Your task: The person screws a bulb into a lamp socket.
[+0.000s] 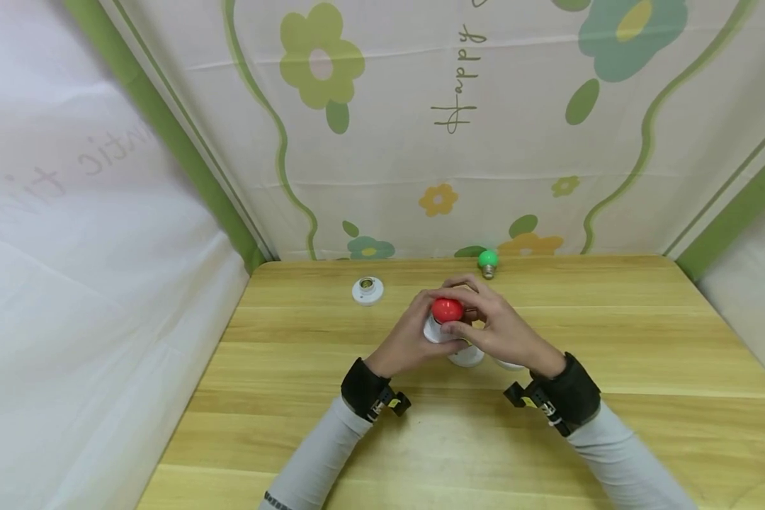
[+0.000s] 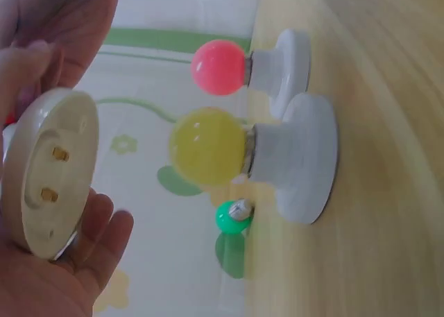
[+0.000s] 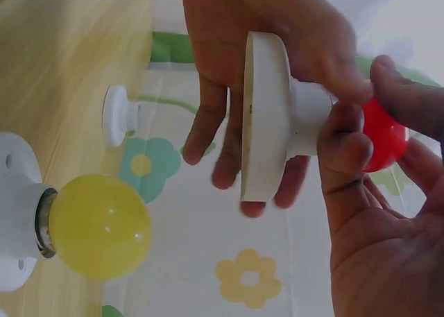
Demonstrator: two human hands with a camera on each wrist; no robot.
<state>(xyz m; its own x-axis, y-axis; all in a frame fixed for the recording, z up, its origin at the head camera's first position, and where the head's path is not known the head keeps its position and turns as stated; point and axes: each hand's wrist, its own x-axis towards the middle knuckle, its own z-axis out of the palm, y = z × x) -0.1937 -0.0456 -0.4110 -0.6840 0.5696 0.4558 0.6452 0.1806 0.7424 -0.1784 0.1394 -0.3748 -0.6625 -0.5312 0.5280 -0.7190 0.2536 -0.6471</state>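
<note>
Over the table, my left hand (image 1: 400,347) grips a white lamp socket (image 3: 267,119) by its neck and round base. The socket is tilted on its side in the right wrist view, and two brass contacts (image 2: 54,174) show on its underside. My right hand (image 1: 502,331) pinches a red light bulb (image 1: 448,310) between thumb and fingers at the socket's mouth. The bulb lines up with the socket, its metal screw end hidden. Just beyond the held socket, a yellow bulb (image 2: 208,147) stands upright in its own white socket (image 2: 305,157).
A pinkish-red bulb (image 2: 218,67) sits in another white socket (image 2: 293,71) beside the yellow one. At the table's back edge lies a loose green bulb (image 1: 487,260). A bulbless white socket (image 1: 367,291) stands back left. Printed fabric (image 1: 382,163) rises behind the wooden table (image 1: 293,382).
</note>
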